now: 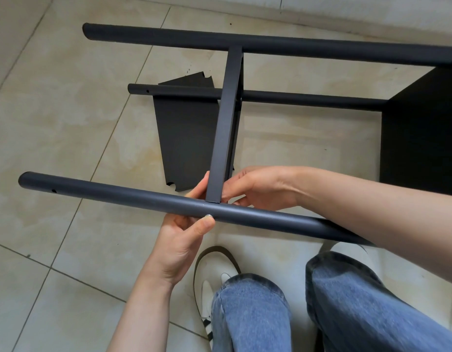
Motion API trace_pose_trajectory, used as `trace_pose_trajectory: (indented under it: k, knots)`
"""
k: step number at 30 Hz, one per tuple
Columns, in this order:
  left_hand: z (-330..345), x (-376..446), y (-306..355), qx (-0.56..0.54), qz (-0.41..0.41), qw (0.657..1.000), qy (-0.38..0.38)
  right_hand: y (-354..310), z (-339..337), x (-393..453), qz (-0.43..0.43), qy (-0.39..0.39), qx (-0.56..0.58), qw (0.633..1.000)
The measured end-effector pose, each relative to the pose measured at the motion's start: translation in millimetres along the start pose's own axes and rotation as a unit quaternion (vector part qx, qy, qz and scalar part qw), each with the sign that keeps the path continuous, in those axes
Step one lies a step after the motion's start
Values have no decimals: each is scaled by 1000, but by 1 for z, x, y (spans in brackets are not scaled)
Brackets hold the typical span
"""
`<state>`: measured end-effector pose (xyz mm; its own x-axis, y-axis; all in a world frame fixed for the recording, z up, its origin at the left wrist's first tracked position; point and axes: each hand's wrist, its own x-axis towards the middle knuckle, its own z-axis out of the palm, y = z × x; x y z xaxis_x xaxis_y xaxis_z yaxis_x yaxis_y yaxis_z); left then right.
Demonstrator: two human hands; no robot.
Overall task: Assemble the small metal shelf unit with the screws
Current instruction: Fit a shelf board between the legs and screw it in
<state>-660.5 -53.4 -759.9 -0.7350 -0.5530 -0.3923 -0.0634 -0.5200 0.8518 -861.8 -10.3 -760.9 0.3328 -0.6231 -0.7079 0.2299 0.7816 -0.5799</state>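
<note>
**Two hands steady a shelf frame at its nearest post**

A person crouches over a dark metal shelf unit lying on its side on a tiled floor (pixel 67 118), working at the near post (pixel 118 196), the closest of three round tubes. The left hand (pixel 184 235) comes up from below that post, its thumb pressing a small silver screw (pixel 207 216) against the tube's underside while the fingers curl around behind it. Just above the post, the right hand (pixel 255 186) has its fingers closed around the end of the flat crossbar (pixel 224 128), right where the bar meets the tube. The crossbar runs away from the near post to the far post (pixel 296 45), passing over the middle post (pixel 308 99). A loose dark shelf panel (pixel 186 138) with notched corners lies flat on the floor beyond the near post, partly under the middle one. Another dark panel (pixel 423 133) stands fixed at the right end of the frame. Nearer than the post, blue jeans (pixel 252 316) and a white shoe (pixel 207 290) fill the bottom edge.
</note>
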Motion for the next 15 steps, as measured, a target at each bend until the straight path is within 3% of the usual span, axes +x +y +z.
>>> trace_pose_trajectory:
  k: [15]
  knots:
    - [1, 0, 1, 1, 2, 1000, -4, 1, 0, 1, -6, -16, 17, 1000]
